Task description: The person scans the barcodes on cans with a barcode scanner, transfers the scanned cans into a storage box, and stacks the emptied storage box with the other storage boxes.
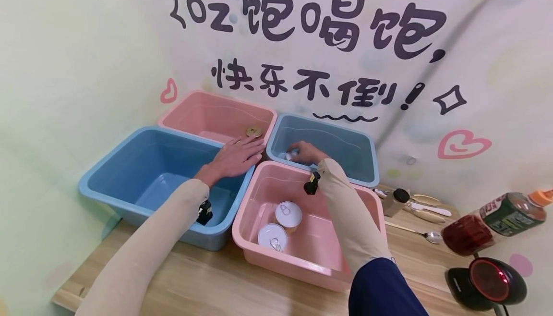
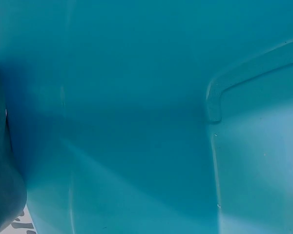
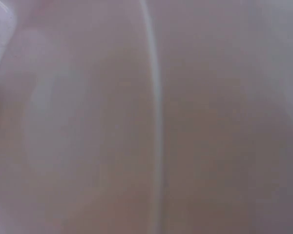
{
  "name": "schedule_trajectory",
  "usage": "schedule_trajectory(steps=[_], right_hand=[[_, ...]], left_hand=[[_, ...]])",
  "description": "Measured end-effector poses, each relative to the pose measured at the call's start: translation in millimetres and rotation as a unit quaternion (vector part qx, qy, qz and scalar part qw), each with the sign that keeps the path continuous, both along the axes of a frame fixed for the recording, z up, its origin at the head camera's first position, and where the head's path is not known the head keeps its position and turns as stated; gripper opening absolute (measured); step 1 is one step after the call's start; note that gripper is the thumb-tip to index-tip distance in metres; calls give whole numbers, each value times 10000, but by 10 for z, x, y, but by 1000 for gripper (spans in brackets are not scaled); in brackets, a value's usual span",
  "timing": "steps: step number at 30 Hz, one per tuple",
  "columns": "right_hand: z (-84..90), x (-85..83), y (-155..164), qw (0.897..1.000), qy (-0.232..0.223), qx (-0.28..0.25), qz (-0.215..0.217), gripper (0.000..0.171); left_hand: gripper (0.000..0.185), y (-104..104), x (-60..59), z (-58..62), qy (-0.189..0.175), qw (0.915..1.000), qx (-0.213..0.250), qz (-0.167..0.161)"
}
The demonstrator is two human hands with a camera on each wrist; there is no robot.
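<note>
Four plastic bins stand in a square on the wooden table. My left hand (image 1: 236, 158) lies flat with straight fingers on the far right corner of the near blue bin (image 1: 108, 174). My right hand (image 1: 302, 152) reaches into the far blue bin (image 1: 367, 150) and grips a small pale object (image 1: 293, 153), mostly hidden by the fingers. The near pink bin (image 1: 250, 244) holds two silver cans (image 1: 281, 224). A gold-topped can (image 1: 254, 131) sits in the far pink bin (image 1: 194, 104). The left wrist view shows only blue plastic (image 2: 136, 122); the right wrist view is a pink blur.
Right of the bins lie a small dark-capped jar (image 1: 395, 201), a spoon (image 1: 425, 234), wooden utensils (image 1: 427, 210), a red-lidded container (image 1: 466, 234), a bottle on its side (image 1: 514, 212) and a black scanner (image 1: 488, 280). A decorated wall stands close behind.
</note>
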State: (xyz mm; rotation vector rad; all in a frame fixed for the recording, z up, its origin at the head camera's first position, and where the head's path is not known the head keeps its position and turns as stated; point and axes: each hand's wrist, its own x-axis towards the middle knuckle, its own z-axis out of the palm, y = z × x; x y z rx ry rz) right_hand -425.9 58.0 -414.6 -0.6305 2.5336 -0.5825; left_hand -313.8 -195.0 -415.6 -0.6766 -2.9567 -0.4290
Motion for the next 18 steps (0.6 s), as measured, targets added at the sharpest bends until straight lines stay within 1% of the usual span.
schedule_trajectory(steps=[4,7,11,14,16,18], right_hand=[[4,-2,-17,10000,-57,34,5,43],[17,-6,-25,9998,-144,79,95,44],[2,-17,-27,9968,-785,143,-9,51],[-34,-17,-20,9916,-1261,185,-235,54],[-54,-14,-17,9908,-1309,230,-236,54],[-55,-1,-13,9919,-1229,274,-185,54]], left_hand=[[57,-1,5,8,22,10000,-40,-21],[57,-1,4,33,36,10000,-40,-25],[56,-7,7,53,64,10000,-26,7],[56,-4,7,44,58,10000,-18,10],[56,0,9,34,32,10000,1,7],[56,6,10,24,1,10000,25,2]])
